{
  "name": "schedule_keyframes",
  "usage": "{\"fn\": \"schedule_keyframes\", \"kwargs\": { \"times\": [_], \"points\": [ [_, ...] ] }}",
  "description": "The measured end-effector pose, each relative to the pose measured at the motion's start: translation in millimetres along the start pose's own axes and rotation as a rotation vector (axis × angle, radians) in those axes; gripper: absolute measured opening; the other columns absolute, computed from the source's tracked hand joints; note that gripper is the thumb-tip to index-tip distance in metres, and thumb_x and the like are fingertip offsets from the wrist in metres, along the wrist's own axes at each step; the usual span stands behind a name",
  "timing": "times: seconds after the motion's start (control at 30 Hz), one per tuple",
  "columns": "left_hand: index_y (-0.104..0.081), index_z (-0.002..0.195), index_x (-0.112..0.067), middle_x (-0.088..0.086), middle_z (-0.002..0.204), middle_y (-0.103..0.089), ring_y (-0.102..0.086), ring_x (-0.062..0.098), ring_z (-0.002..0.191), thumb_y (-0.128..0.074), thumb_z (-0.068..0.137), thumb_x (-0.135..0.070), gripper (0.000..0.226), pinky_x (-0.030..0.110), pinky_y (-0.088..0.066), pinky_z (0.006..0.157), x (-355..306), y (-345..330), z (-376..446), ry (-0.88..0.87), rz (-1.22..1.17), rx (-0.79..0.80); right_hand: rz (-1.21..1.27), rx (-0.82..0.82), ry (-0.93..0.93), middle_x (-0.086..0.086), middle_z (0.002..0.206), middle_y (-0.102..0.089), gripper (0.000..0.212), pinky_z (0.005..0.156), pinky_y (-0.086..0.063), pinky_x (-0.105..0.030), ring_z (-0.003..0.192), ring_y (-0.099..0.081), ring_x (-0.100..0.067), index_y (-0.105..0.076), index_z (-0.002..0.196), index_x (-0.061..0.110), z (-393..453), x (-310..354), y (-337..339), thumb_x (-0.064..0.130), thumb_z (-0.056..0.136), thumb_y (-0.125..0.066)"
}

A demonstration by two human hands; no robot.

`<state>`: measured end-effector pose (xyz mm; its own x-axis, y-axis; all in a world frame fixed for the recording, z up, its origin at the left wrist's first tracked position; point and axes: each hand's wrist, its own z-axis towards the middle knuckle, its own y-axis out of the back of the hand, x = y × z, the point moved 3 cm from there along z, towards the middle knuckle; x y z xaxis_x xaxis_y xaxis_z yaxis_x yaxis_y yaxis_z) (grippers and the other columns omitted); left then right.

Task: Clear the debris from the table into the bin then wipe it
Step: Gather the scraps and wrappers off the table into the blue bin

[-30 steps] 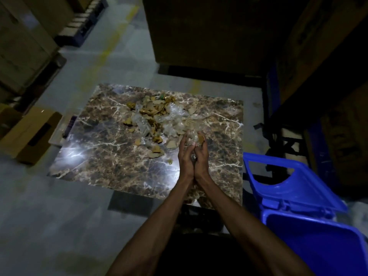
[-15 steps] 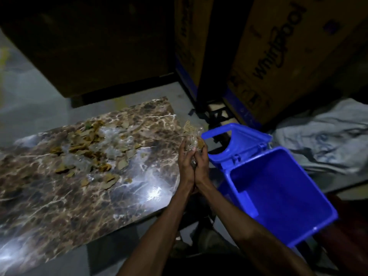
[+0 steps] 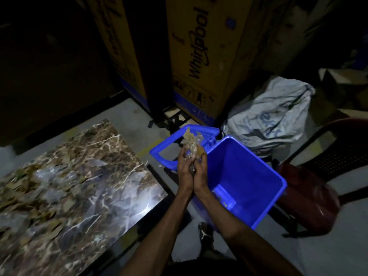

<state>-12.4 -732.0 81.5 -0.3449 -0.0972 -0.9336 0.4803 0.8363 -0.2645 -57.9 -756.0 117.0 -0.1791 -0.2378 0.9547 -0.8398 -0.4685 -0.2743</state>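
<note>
A bundle of debris [image 3: 192, 143], clear plastic and cardboard scraps, is pressed between my left hand [image 3: 184, 169] and my right hand [image 3: 201, 170], palms together, fingers curled round it. They hover at the left rim of the open blue bin [image 3: 264, 180], whose lid [image 3: 159, 154] hangs open behind them. More cardboard and plastic debris [image 3: 37, 186] lies scattered over the left part of the marble-patterned table [image 3: 111, 188].
Tall cardboard appliance boxes [image 3: 197, 56] stand behind the bin. A white sack [image 3: 272, 118] lies to the bin's right, with a dark red chair [image 3: 310, 188] beside it. My shoe [image 3: 205, 234] is on the grey floor between table and bin.
My view and both hands have swung right from the table's debris pile to the bin's edge, carrying the scooped bundle. The grip has not changed.
</note>
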Motion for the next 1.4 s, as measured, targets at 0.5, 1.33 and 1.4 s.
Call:
{"fn": "schedule_keyframes", "kwargs": {
  "times": [0.5,1.33,1.4],
  "points": [
    [-0.065,0.121,-0.011,0.012,0.122,-0.071,-0.070,0.020,0.107,-0.058,0.097,-0.001,0.026,0.028,-0.055,0.090,62.5,-143.5,-14.7,0.199,0.014,-0.052,-0.136,-0.292,-0.233,-0.009,0.129,-0.069,0.046,0.091,-0.056,-0.033,0.111,-0.070,-0.024,-0.055,0.137,0.012,55.8,1.3,167.4,0.003,0.092,-0.054],
    [-0.052,0.096,-0.022,0.011,0.095,-0.073,-0.069,0.022,0.085,-0.071,0.065,-0.029,0.037,0.036,-0.054,0.087,145.3,-120.2,-0.8,0.407,0.408,-0.109,-0.419,-0.339,-0.310,-0.001,0.117,-0.049,0.020,0.086,-0.044,-0.007,0.107,-0.060,-0.018,-0.069,0.101,0.024,68.6,-30.1,288.7,0.007,0.090,-0.073],
    [-0.056,0.096,-0.022,0.010,0.097,-0.076,-0.072,0.024,0.088,-0.074,0.062,-0.035,0.041,0.039,-0.056,0.087,153.5,-113.0,-3.7,0.419,0.427,-0.123,-0.428,-0.331,-0.311,-0.002,0.117,-0.050,0.018,0.086,-0.041,-0.004,0.109,-0.060,-0.018,-0.071,0.102,0.021,67.2,-35.5,290.9,0.006,0.090,-0.073]
  ]
}}
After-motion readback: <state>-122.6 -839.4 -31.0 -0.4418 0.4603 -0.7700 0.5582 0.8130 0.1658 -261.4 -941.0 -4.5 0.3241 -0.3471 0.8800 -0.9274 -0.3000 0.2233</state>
